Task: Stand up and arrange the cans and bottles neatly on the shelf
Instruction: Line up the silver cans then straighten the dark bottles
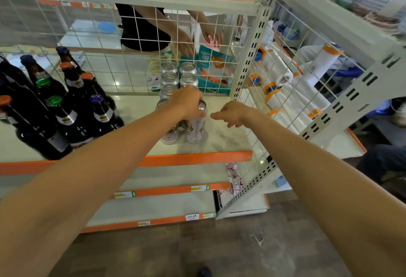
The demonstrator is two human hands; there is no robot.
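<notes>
Several silver cans (178,76) stand upright in two rows on the white shelf (222,138), running back toward the wire grid. My left hand (188,103) grips the top of the front right can (196,128) from above. The front left can (169,132) stands beside it, partly hidden by my arm. My right hand (234,113) hovers just right of that can with loosely curled fingers, holding nothing. Several dark glass bottles (72,109) with orange, green and blue caps stand grouped at the shelf's left.
A wire grid (123,61) backs the shelf; behind it another person's hands (197,39) handle packaged goods. A slotted upright (248,56) and wire side panel bound the right, with plastic-wrap rolls (283,92) beyond. Orange-edged lower shelves (171,191) sit below.
</notes>
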